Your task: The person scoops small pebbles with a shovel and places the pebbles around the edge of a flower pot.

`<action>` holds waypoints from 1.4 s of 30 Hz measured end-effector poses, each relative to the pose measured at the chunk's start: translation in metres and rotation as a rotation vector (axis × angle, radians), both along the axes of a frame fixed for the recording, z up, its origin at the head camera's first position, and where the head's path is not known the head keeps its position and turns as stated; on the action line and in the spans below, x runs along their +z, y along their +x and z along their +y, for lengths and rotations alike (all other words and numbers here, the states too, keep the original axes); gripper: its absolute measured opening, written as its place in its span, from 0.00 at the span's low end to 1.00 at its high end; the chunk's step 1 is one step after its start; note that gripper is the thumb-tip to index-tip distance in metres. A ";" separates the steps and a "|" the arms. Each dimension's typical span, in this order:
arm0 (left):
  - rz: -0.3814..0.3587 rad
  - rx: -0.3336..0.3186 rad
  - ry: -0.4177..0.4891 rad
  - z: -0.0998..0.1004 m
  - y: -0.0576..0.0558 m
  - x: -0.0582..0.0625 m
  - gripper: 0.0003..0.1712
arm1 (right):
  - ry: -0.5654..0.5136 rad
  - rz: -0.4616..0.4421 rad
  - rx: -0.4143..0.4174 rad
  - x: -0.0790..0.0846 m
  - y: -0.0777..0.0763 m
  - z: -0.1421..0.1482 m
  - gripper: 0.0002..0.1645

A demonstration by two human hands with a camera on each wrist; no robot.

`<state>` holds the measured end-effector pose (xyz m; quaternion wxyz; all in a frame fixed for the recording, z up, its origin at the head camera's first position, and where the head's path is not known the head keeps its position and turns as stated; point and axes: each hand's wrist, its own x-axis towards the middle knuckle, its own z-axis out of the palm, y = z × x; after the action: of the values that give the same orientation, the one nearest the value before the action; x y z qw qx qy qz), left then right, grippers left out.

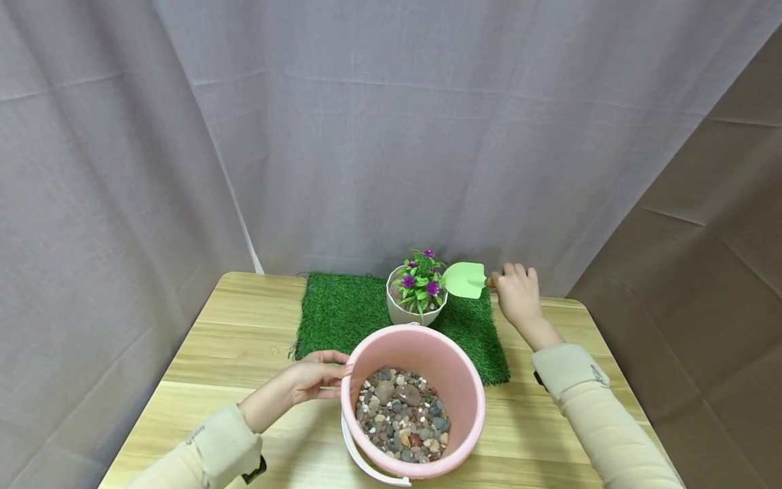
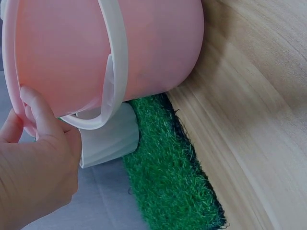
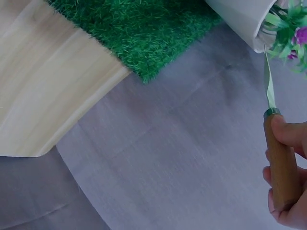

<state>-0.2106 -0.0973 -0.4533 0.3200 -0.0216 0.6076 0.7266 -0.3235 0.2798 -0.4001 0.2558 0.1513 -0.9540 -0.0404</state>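
Observation:
A pink bucket with pebbles in its bottom stands at the front of the table. My left hand grips its rim from the left, the thumb and fingers pinching the edge in the left wrist view. My right hand holds a small trowel with a light green blade; its wooden handle lies in the curled fingers. The blade's tip is at the right rim of a white flowerpot, close to purple flowers with green leaves. No pebbles show on the blade.
The flowerpot stands on a green artificial grass mat behind the bucket. The bucket's white handle hangs down at its left front. A wooden table lies beneath, with grey curtains behind and at the sides.

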 end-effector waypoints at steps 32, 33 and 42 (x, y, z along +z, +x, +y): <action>-0.017 -0.025 0.025 -0.005 0.002 -0.002 0.13 | -0.273 -0.255 0.289 0.048 0.078 -0.026 0.17; -0.017 -0.023 0.025 -0.005 0.002 -0.002 0.13 | -0.259 -0.263 0.314 0.047 0.081 -0.029 0.17; -0.015 -0.032 0.049 -0.004 0.002 -0.003 0.13 | -0.095 -0.285 0.458 0.025 0.106 -0.054 0.14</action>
<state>-0.2081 -0.1017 -0.4568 0.3365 -0.0093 0.5875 0.7359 -0.2175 0.2255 -0.3755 0.1282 0.3549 -0.9221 0.0850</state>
